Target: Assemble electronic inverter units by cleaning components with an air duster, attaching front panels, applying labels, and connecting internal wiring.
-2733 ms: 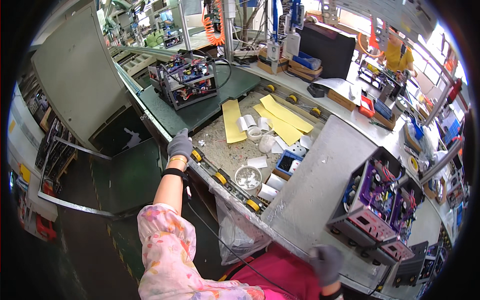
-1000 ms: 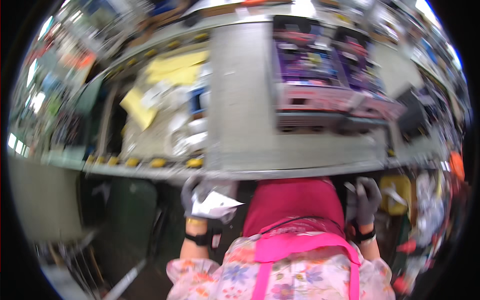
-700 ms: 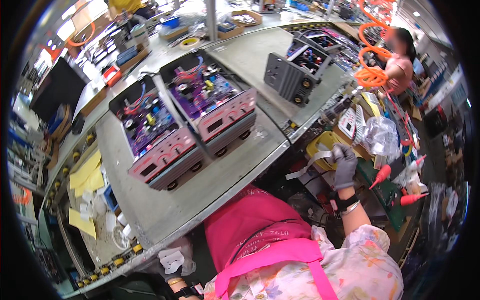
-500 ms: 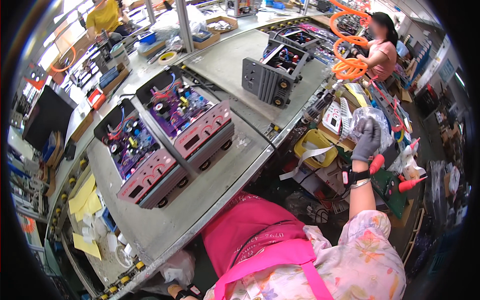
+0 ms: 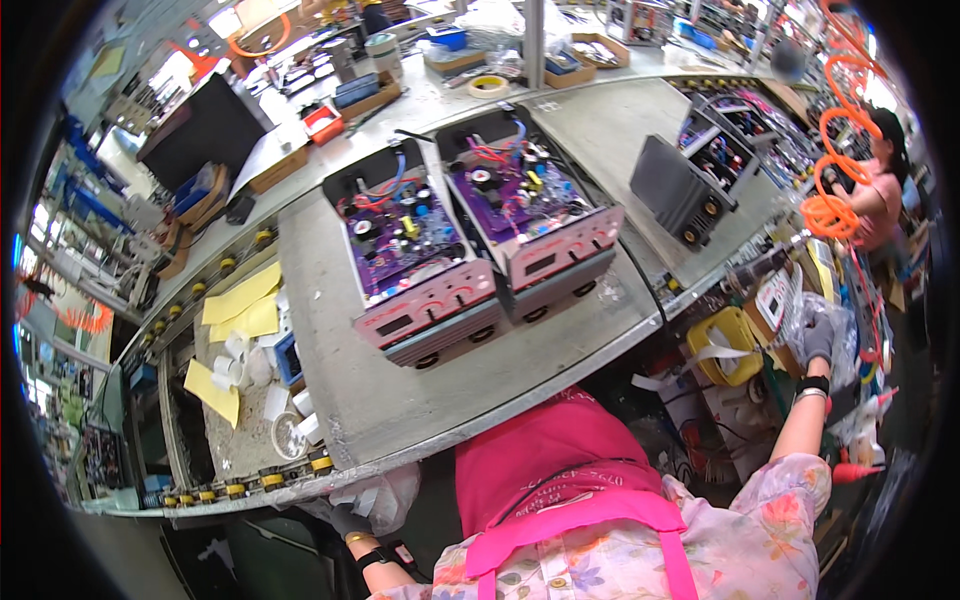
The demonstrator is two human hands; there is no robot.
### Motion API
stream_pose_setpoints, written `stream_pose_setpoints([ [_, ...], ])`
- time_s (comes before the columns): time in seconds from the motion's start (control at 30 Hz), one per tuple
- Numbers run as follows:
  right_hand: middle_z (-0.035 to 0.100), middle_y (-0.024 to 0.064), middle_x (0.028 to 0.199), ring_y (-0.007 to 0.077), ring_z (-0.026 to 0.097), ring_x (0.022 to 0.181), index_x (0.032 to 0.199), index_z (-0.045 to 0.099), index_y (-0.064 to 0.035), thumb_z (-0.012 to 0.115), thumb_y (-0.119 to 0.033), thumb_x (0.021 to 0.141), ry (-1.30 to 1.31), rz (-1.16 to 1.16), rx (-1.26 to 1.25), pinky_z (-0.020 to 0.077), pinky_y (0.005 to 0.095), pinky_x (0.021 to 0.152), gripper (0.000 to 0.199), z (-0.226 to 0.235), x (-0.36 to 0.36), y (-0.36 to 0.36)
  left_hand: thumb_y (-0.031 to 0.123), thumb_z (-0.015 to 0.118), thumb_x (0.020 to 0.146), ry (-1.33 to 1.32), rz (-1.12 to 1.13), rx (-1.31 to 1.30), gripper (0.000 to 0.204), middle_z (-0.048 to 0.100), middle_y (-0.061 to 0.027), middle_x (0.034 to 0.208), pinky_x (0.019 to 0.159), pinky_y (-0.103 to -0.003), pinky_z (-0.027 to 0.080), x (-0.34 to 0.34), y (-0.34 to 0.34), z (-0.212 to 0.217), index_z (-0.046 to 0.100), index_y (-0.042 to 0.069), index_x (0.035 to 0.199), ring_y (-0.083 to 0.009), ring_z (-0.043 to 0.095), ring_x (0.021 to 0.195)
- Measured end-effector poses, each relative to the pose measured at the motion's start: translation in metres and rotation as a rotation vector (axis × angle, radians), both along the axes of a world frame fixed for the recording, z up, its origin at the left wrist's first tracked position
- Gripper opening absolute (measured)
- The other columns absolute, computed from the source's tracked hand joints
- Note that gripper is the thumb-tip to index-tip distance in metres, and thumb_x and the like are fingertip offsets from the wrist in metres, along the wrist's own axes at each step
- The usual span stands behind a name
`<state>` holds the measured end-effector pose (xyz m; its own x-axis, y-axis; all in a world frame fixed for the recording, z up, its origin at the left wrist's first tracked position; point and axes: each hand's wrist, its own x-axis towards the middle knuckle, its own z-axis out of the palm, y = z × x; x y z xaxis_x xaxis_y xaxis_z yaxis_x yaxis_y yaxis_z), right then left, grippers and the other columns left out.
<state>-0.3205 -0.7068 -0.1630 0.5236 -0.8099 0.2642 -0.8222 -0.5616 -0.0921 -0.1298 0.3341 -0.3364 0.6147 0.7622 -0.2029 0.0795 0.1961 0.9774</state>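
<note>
Grey gloves cover both hands. The right hand (image 5: 818, 338), out at three o'clock past the bench edge, is sunk into a clear plastic bag (image 5: 835, 322); whether its fingers are clenched I cannot tell. Just beside it, towards nine o'clock, sits a yellow bin (image 5: 728, 346) with a white strip across it. The left hand (image 5: 352, 518), low at seven o'clock under the bench, closes around a crumpled clear plastic wrapper (image 5: 385, 497). On the grey bench (image 5: 400, 400), two open pink-fronted units (image 5: 470, 245) with purple circuit boards stand side by side. Yellow sheets (image 5: 240, 305) lie at nine o'clock among small white rolls.
</note>
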Motion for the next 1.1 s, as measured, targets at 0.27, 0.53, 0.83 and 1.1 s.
stream_pose_setpoints([
  [0.27, 0.068, 0.0194, 0.095, 0.0372, 0.066, 0.086, 0.116, 0.061, -0.0052, 0.062, -0.017, 0.082, 0.036, -0.04, -0.015, 0.0507, 0.0435, 0.075, 0.036, -0.006, 0.026, 0.0, 0.021, 0.067, 0.08, 0.423, -0.286, 0.012, 0.024, 0.067, -0.009, 0.092, 0.071, -0.041, 0.052, -0.019, 0.052, -0.02, 0.066, 0.009, 0.101, -0.026, 0.065, 0.079],
  [0.53, 0.068, 0.018, 0.094, 0.035, 0.065, 0.085, 0.114, 0.062, -0.0052, 0.062, -0.015, 0.081, -0.004, -0.011, 0.005, 0.0504, 0.042, 0.075, 0.035, 0.001, 0.046, -0.002, 0.006, 0.058, 0.082, 0.398, -0.115, -0.118, 0.041, 0.062, -0.0086, 0.104, 0.052, -0.035, 0.054, -0.009, -0.008, 0.066, 0.052, 0.007, 0.123, -0.0226, 0.064, 0.077],
  [0.83, 0.067, 0.0164, 0.094, 0.0326, 0.064, 0.085, 0.112, 0.063, -0.0052, 0.063, -0.013, 0.08, -0.009, -0.019, 0.015, 0.05, 0.0403, 0.075, 0.033, 0.004, 0.057, 0.0, 0.01, 0.061, 0.084, 0.344, -0.514, 0.437, 0.017, 0.067, -0.0071, 0.088, 0.064, -0.032, 0.053, -0.018, -0.035, 0.116, 0.066, 0.001, 0.097, -0.0172, 0.065, 0.081],
  [1.1, 0.067, 0.0149, 0.093, 0.0304, 0.064, 0.085, 0.11, 0.063, -0.0051, 0.063, -0.012, 0.079, -0.035, -0.007, 0.02, 0.0497, 0.0388, 0.075, 0.032, 0.014, 0.06, 0.0, 0.032, 0.067, 0.085, 0.635, -0.407, 1.01, 0.024, 0.068, -0.0188, 0.087, 0.073, -0.043, 0.052, -0.003, -0.075, 0.199, 0.068, 0.01, 0.096, -0.0361, 0.066, 0.082],
])
